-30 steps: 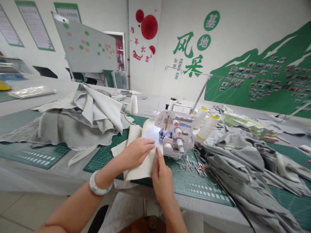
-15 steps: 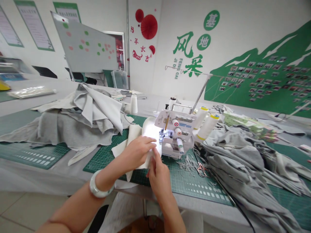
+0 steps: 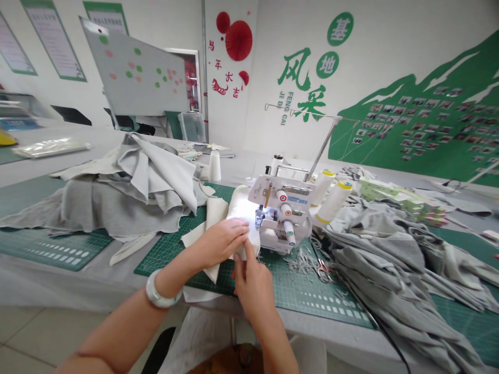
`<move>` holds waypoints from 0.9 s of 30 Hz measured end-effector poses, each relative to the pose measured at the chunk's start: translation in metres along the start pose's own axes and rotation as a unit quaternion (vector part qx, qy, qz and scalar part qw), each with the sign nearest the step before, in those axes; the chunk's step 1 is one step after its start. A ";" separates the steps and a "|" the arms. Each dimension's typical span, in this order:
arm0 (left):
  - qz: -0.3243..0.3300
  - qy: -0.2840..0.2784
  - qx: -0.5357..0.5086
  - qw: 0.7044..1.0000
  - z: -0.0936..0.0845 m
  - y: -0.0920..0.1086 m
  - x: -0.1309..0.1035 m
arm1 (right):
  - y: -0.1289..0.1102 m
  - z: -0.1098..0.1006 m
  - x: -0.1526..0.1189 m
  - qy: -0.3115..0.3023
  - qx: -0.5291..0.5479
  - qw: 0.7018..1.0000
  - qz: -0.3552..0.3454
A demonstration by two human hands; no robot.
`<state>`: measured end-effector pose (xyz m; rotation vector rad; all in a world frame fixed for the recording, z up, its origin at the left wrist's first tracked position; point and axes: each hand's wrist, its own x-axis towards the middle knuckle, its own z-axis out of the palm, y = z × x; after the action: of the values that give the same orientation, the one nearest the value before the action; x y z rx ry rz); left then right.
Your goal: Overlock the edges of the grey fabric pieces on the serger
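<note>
A white overlock sewing machine (image 3: 280, 208) stands on a green cutting mat, its lamp lighting a piece of white fabric (image 3: 239, 205) at the presser foot. My left hand (image 3: 224, 239) lies on this fabric with its fingers stretched flat, left of the foot. Close beside it, my right hand (image 3: 253, 280) pinches the fabric's near edge, index finger pointing toward the machine. The right thumb is partly hidden. The fingertips of both hands nearly meet, a short way in front of the foot. A loose fold of the cloth hangs below my left hand.
Grey and white fabric pieces (image 3: 128, 192) are heaped at left, and a grey fabric pile (image 3: 393, 275) lies at right. Scissors (image 3: 324, 271) and thread scraps (image 3: 302, 259) rest beside the machine. Thread cones (image 3: 335, 202) stand behind it. A black cable (image 3: 374, 322) crosses the mat.
My left hand has slid slightly toward me and to the left on the fabric. The fabric's near edge has shifted a little toward the machine; my right hand stays nearly in place.
</note>
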<state>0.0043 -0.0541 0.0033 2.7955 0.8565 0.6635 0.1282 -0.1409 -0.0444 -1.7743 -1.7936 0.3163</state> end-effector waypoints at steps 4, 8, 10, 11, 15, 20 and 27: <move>0.002 -0.016 -0.051 0.999 -0.003 -0.012 -0.003 | -0.005 -0.004 0.000 -0.016 -0.031 0.999 0.014; 0.018 -0.009 -0.076 0.997 0.001 -0.026 -0.005 | -0.006 -0.005 0.000 -0.028 -0.021 0.999 0.012; 0.018 -0.014 -0.082 0.996 0.003 -0.032 -0.005 | -0.006 -0.004 0.001 -0.030 -0.019 0.999 0.012; 0.018 -0.015 -0.083 0.996 0.003 -0.034 -0.004 | -0.006 -0.003 0.001 -0.029 -0.020 0.999 0.012; 0.019 -0.006 -0.058 0.998 0.001 -0.033 0.001 | -0.008 0.001 0.006 -0.029 -0.040 0.999 0.011; -0.001 0.025 -0.001 1.000 0.000 -0.010 -0.002 | -0.009 0.001 0.011 -0.049 -0.082 0.995 0.019; -0.007 0.022 -0.023 0.999 0.006 -0.005 -0.004 | -0.012 0.000 0.011 -0.060 -0.111 0.992 0.025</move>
<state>0.0013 -0.0525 -0.0052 2.7412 0.8576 0.7365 0.1184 -0.1315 -0.0352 -1.9924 -1.9352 0.2575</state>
